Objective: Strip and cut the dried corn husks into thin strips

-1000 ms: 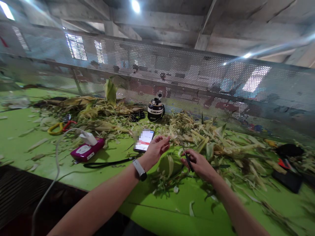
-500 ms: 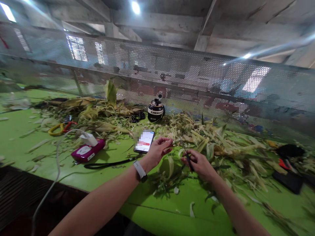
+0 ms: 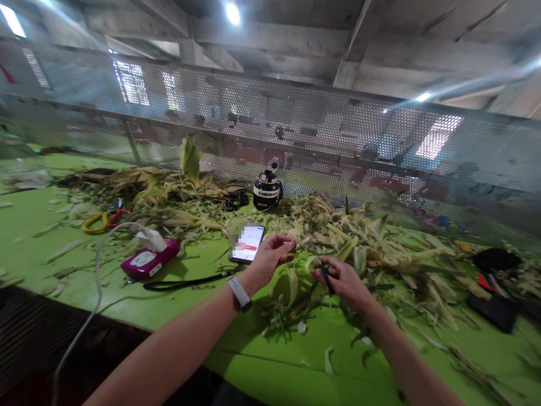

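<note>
Right of the phone (image 3: 252,239), the left hand (image 3: 270,259) curls, grip impossible to tell; farther right, the right hand (image 3: 343,282) pinches a slim dark tool (image 3: 324,274)

A black jug (image 3: 267,201) stands before a mesh screen (image 3: 313,129). A white plug (image 3: 155,241) sits in a purple socket box (image 3: 143,265); beyond it lie what seem to be scissors (image 3: 105,219).

Tabletop (image 3: 270,372) is a loud lime green, and the corn husks (image 3: 372,248) run from pale yellow-green to dry tan. The slim tool (image 3: 324,275) has a black handle, watch strap (image 3: 238,290) light grey, power block (image 3: 151,262) straight-up magenta. Jug (image 3: 266,202) is black with a white band, divider (image 3: 313,110) grey with a dotty hole pattern.
</note>
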Demonstrator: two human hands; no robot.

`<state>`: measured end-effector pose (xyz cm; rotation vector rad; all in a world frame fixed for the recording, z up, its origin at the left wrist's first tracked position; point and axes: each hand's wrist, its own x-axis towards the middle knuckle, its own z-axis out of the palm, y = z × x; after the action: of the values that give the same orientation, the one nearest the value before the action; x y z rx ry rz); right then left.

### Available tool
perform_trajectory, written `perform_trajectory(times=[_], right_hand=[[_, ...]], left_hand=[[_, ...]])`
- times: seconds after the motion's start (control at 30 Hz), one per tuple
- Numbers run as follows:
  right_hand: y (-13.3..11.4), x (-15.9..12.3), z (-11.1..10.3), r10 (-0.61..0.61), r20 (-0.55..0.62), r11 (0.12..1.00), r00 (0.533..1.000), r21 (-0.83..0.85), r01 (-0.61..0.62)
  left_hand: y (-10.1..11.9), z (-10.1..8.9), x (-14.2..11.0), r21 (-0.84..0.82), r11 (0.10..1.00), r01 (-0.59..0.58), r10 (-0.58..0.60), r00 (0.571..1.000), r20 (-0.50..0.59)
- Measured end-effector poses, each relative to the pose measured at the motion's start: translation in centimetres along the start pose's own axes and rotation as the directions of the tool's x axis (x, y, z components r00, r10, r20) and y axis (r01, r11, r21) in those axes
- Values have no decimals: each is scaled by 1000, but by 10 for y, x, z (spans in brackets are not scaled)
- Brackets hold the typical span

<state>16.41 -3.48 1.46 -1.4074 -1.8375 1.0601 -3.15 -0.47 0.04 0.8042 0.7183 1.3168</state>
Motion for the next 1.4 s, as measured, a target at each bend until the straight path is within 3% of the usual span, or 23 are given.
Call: perform_trajectory(times=[0.7,0.93,1.13,1.4], right_hand=[[-4,-1,-1,-26,-7,998,1000,-59,25],[-3,2,-5,21,-122,1000,992,14,-19],[10,8,-5,-21,-180,988,983,-151,-6],[17,10,0,-110,-197,954,974,-297,48]], left_hand=[[4,1,-2,36,999,-13,13,1000,10],[2,0,1,5,1000,-30,30,999,-29],[4,0,3,-120,989,85,-94,993,-73],[2,-2,2,-134,978,161,-163,987,-3]])
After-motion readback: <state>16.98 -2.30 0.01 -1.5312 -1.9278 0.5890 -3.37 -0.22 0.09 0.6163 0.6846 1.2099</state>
